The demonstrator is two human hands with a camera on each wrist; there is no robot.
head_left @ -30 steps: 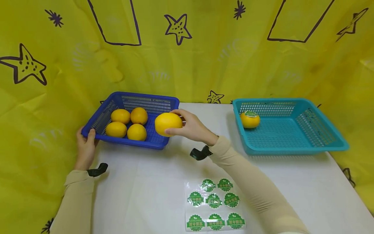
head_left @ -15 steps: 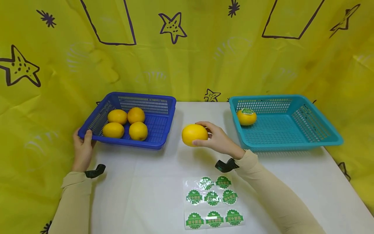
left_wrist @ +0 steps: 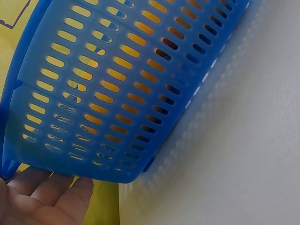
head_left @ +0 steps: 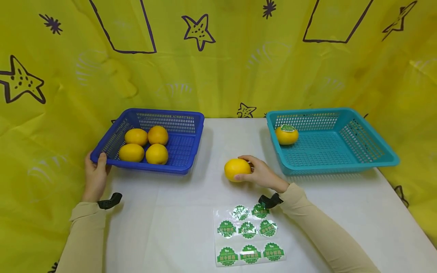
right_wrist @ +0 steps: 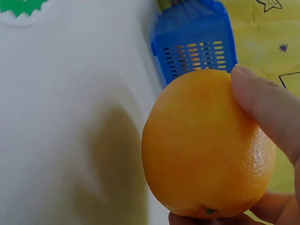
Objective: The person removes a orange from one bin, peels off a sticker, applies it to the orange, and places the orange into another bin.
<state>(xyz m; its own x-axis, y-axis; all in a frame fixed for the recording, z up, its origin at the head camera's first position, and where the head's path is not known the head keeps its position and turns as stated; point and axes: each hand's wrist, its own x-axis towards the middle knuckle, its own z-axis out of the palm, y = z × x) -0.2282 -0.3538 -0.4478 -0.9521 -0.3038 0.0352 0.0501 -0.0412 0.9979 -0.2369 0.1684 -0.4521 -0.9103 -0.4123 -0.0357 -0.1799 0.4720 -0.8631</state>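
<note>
My right hand (head_left: 261,173) grips a yellow-orange fruit (head_left: 237,169) (right_wrist: 206,145) low over the white table (head_left: 164,212), between the two baskets; the wrist view shows thumb and fingers (right_wrist: 269,110) curled around it. My left hand (head_left: 95,170) (left_wrist: 44,199) holds the near left corner of the blue basket (head_left: 191,149) (left_wrist: 122,79), thumb over the rim. Several plain oranges (head_left: 146,146) lie in that basket. A teal basket (head_left: 341,165) at the right holds one orange (head_left: 286,135) with a green sticker on top. A sheet of green stickers (head_left: 248,235) lies near the front edge.
A yellow cloth with purple stars and outlines (head_left: 218,57) hangs behind the table and along both sides. The blue basket (right_wrist: 194,40) sits beyond the held fruit in the right wrist view. White table surface shows between the baskets and around the sticker sheet.
My right hand has carried the fruit out of the blue basket, rightward and down to just above the table near the sticker sheet. The left hand has stayed on the basket corner.
</note>
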